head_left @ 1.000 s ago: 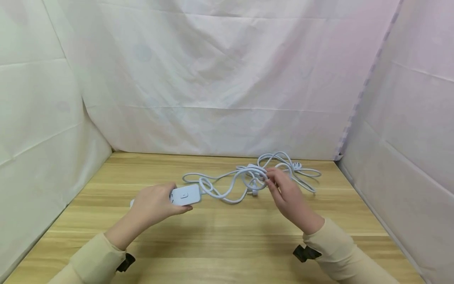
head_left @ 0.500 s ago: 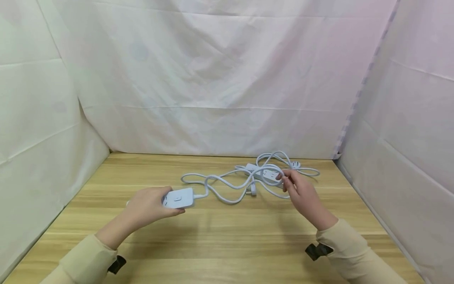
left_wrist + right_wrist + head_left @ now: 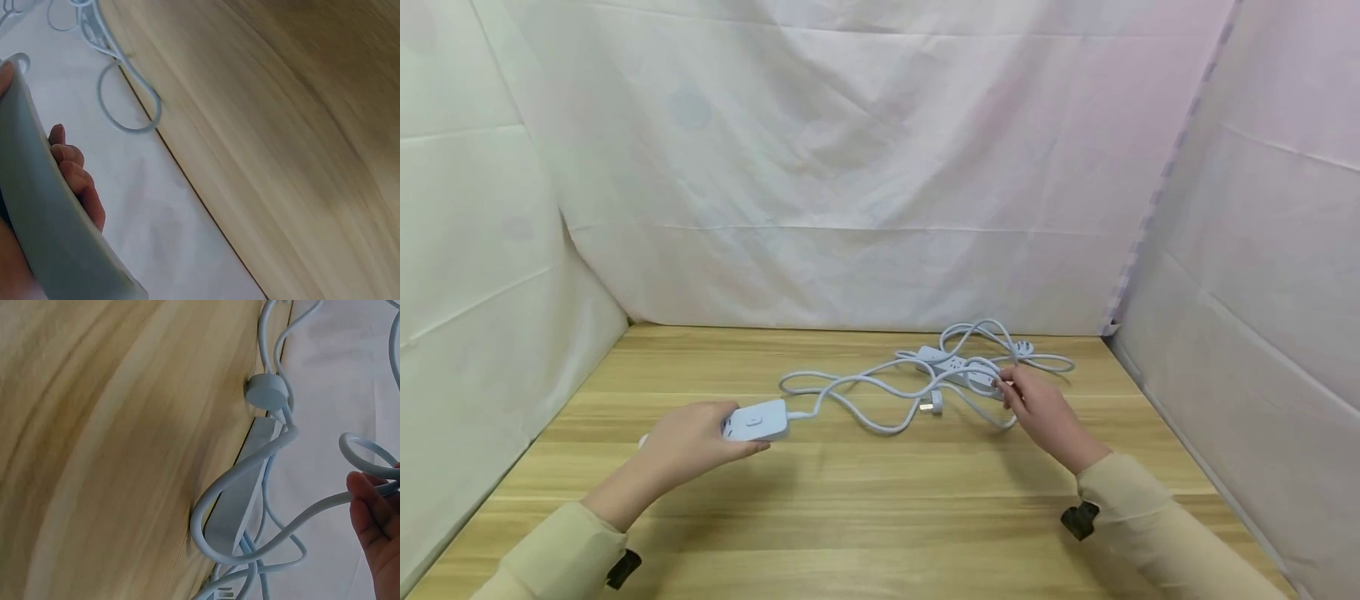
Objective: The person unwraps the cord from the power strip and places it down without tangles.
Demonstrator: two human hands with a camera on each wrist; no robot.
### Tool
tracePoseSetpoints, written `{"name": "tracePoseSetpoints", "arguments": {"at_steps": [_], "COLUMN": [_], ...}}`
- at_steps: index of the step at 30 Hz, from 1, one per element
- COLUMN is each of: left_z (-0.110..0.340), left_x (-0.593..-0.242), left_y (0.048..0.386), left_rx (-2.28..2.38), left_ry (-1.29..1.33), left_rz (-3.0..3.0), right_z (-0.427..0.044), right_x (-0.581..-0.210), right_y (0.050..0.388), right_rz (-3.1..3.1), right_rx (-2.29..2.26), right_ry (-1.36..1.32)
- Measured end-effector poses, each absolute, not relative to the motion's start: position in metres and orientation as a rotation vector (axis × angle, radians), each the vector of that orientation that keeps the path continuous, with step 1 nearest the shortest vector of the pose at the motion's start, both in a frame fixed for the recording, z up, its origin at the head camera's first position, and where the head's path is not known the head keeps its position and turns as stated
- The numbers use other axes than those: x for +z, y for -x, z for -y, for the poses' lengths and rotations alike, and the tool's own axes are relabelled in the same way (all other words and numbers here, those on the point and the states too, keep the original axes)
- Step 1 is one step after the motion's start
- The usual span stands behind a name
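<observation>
My left hand (image 3: 688,440) grips a white power strip (image 3: 756,420), holding it above the table at the left. Close up, the left wrist view has the strip's long smooth side (image 3: 47,194), with fingers curled round it. A white cable (image 3: 868,377) runs from the strip's right end toward my right hand (image 3: 1043,412), which pinches a looped part between thumb and fingers. Behind that hand a second white power strip (image 3: 947,364) lies on the table, partly covered by tangled cable. A plug with metal prongs (image 3: 932,403) lies just left of it.
A wooden table (image 3: 865,500) bears everything. White cloth walls (image 3: 850,167) enclose it at the back and sides. Another round plug (image 3: 1023,350) and cable loops (image 3: 1052,360) lie at the back right, near the rear edge.
My left hand has moved left with the power strip. The right hand has moved right with the cable, drawing the coils out longer and uncovering the second power strip.
</observation>
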State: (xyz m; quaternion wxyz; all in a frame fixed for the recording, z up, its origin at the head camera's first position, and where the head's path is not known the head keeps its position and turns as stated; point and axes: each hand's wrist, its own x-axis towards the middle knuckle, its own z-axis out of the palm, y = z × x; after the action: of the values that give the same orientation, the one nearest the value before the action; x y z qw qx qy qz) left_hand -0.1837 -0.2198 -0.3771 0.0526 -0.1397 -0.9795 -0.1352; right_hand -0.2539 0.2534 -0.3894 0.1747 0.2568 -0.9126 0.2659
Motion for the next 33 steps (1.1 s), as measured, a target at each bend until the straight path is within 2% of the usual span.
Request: {"name": "tracePoseSetpoints", "arguments": {"at_steps": [12, 28, 33], "left_z": [0.246, 0.269, 0.266], "left_x": [-0.401, -0.422, -0.423], "left_y": [0.204, 0.230, 0.235], "left_rx": [-0.378, -0.173, -0.127], "left_ry": [0.368, 0.411, 0.414], "left_rz": [3.016, 3.031, 3.076], "right_z": [-0.230, -0.203, -0.198], "right_x": [-0.398, -0.414, -0.415], "right_y": [0.283, 0.297, 0.297], "right_rz": [2.723, 2.922, 2.887], "right_rx": [0.481, 0.278, 0.256], "right_ry": [-0.809, -0.729, -0.794]}}
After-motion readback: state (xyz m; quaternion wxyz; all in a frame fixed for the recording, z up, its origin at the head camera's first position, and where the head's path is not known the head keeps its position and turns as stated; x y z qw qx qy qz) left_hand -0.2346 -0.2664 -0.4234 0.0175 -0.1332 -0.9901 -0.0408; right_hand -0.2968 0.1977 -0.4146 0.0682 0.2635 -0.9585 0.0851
